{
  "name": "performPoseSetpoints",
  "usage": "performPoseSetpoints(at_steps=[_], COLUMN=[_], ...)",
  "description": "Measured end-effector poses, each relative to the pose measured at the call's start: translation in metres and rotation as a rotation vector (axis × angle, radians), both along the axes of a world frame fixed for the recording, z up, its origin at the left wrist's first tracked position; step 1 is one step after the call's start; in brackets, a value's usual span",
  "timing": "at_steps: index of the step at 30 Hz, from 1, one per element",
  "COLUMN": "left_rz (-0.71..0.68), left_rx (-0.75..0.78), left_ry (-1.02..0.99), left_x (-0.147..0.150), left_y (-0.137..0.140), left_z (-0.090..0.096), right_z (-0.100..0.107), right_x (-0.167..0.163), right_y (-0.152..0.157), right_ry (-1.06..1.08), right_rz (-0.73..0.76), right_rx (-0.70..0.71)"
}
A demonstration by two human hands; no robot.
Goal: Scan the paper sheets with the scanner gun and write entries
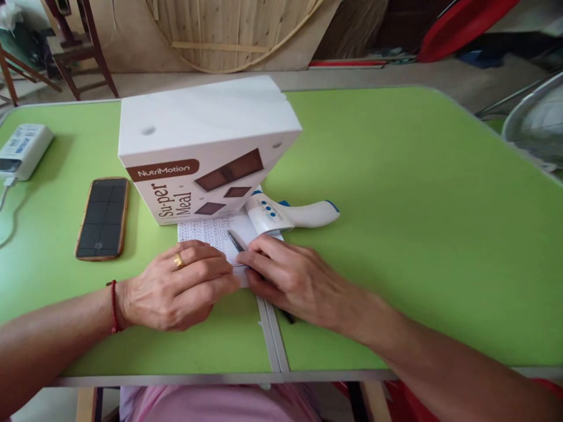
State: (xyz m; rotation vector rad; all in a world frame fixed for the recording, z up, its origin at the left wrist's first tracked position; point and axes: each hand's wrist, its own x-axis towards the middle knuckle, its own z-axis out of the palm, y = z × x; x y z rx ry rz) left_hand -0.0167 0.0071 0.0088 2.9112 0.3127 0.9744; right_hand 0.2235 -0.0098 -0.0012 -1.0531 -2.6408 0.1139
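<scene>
A dark pen slants over a sheet of handwritten paper, and the fingers of my right hand are closed round it. The pen's other end shows below that hand. My left hand lies over the paper's near left part, fingers curled together; its fingertips are close to my right fingers, and what they may hold is hidden. On the far part of the paper stands a white NutriMotion box. A white and blue handheld infrared thermometer lies beside the box, just beyond my right hand.
Left of the box is a phone in a brown case. A white power bank with a cable sits at the green table's left edge. Past the table are a wooden chair and a round wooden board.
</scene>
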Motion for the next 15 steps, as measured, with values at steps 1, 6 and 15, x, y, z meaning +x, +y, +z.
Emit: performPoseSetpoints(at_steps=[1, 6, 15], left_rz=[0.020, 0.065, 0.041], left_rx=[-0.012, -0.085, -0.167], left_ry=[0.061, 0.218, 0.351], left_x=[0.002, 0.002, 0.000], left_y=[0.003, 0.006, 0.004], left_z=[0.001, -0.010, -0.013], right_z=[0.000, 0.000, -0.009], right_x=[0.003, 0.011, 0.004], right_y=[0.001, 0.010, 0.001], right_ry=[0.023, 0.383, 1.022], right_rz=[0.006, 0.037, -0.038], right_rx=[0.000, -0.133, -0.547])
